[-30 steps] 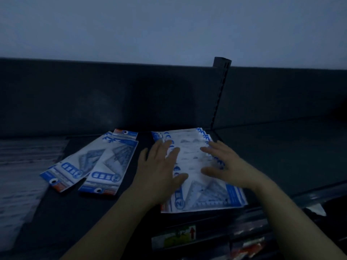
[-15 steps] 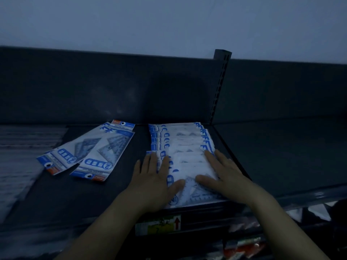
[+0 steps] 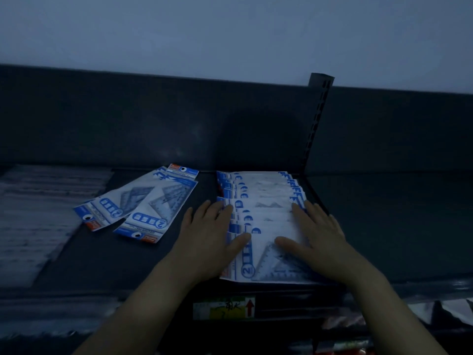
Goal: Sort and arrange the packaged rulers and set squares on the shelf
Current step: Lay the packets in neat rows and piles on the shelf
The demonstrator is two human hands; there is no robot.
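The left hand (image 3: 207, 242) and right hand (image 3: 320, 242) press flat, fingers straight, on opposite ends of the overlapping set-square packs (image 3: 266, 201). These lie crosswise on the shelf (image 3: 384, 226), headers pointing left.

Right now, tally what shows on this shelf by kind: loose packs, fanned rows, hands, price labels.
Loose packs: 3, one mostly covered
Fanned row of packs: 1, too overlapped to count singly
Hands: 2 (left hand, right hand), both flat on the row
Price label: 1
Total: 7
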